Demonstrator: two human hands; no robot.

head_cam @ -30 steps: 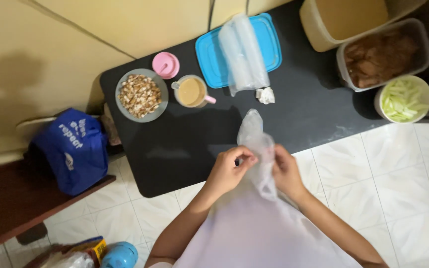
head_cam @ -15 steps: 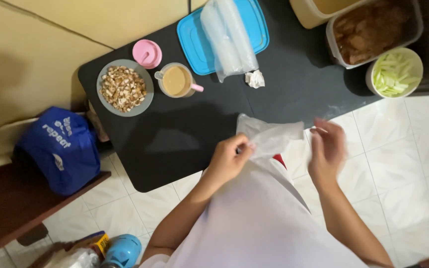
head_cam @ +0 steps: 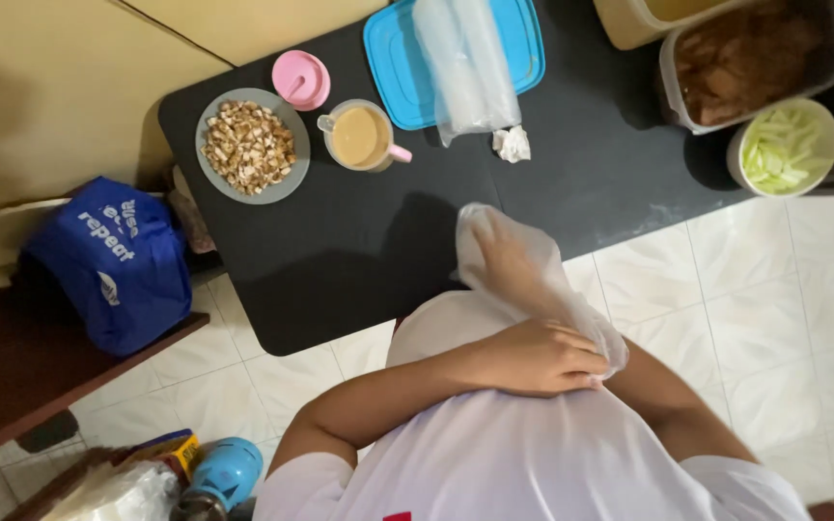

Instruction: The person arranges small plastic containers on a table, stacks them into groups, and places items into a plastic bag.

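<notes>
I see my right hand (head_cam: 504, 256) inside a clear plastic glove (head_cam: 542, 289); my left hand (head_cam: 538, 357) grips its cuff. Beyond stand a cup (head_cam: 359, 137), a chopped-food plate (head_cam: 248, 147) and a blue lid (head_cam: 393, 58).

From my remote view, my right hand (head_cam: 509, 256) sits inside a clear plastic glove (head_cam: 533, 280), so its fingers show only as a blur through the film. My left hand (head_cam: 542, 357) covers the glove's cuff, beside the black table (head_cam: 359, 251). At the table's far right, the beige tub (head_cam: 649, 14) and the container of brown food (head_cam: 750, 58) are cut by the top edge. The blue lid (head_cam: 393, 58) at the table's far edge is clipped too, partly hidden under folded plastic (head_cam: 465, 63).
</notes>
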